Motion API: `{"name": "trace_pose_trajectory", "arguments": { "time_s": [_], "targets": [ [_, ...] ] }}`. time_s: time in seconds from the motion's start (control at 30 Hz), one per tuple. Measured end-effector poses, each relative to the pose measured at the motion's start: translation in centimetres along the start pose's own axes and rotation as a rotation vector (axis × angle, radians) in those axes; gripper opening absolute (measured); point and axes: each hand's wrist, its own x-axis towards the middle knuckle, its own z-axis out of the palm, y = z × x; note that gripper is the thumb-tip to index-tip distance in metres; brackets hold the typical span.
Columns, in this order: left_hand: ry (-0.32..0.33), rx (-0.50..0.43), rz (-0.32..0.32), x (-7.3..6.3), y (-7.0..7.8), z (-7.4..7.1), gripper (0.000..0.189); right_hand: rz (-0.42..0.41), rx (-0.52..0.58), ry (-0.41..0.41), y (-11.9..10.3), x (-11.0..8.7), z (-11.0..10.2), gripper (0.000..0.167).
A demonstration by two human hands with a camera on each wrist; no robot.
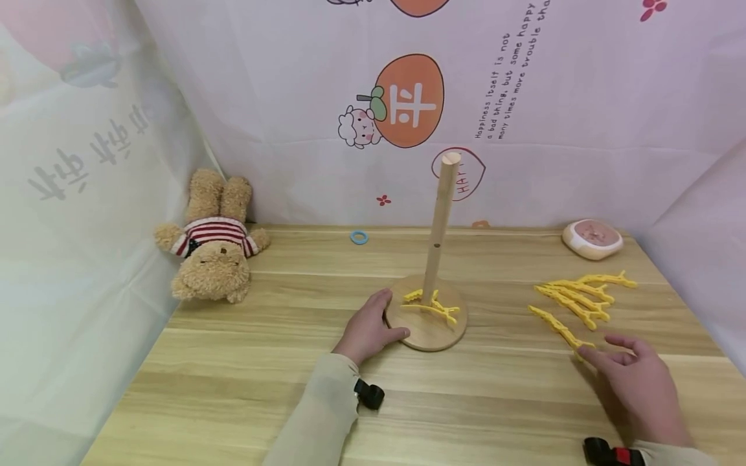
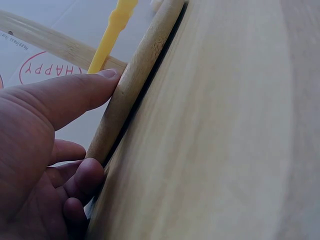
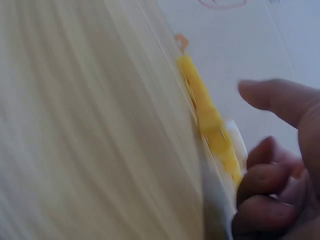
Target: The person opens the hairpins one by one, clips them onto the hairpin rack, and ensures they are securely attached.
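A wooden stand has an upright post (image 1: pixel 441 220) on a round base (image 1: pixel 416 336). My left hand (image 1: pixel 367 331) grips the base's left edge; the left wrist view shows the thumb (image 2: pixel 90 95) on the rim and the other fingers curled at the edge. Yellow branch-shaped pieces (image 1: pixel 447 312) lie on the base around the post's foot. At the right, my right hand (image 1: pixel 641 382) hovers by the near end of a single yellow branch (image 1: pixel 556 325), thumb and fingers apart. Whether the thumb touches it I cannot tell. Several more yellow branches (image 1: pixel 574 299) lie fanned out just beyond.
A teddy bear (image 1: pixel 215 259) in a striped shirt lies at the table's back left. A light blue ring (image 1: pixel 359 237) is near the back edge. In the back right corner sits a rounded pink-topped object (image 1: pixel 593 238). Printed cloth (image 1: pixel 291 129) hangs behind the table.
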Motion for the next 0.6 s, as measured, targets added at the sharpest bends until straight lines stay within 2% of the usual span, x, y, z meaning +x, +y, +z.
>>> {"name": "trace_pose_trajectory", "arguments": {
  "time_s": [0.13,0.27,0.4,0.6],
  "targets": [
    [-0.002,-0.003,-0.003,0.0,0.01,0.01,0.089,0.013,-0.062,-0.114,0.21,0.33,-0.48,0.104],
    [0.001,-0.02,-0.016,-0.07,0.07,0.02,0.088,-0.043,-0.117,-0.22,0.06,0.57,-0.61,0.104],
    [0.004,-0.024,-0.013,-0.02,0.02,0.15,0.088,-0.091,-0.165,-0.248,-0.16,0.49,-0.51,0.099],
    [0.005,-0.025,-0.015,0.07,-0.02,0.28,0.088,-0.108,-0.197,-0.207,-0.5,0.36,-0.21,0.095]
  ]
}}
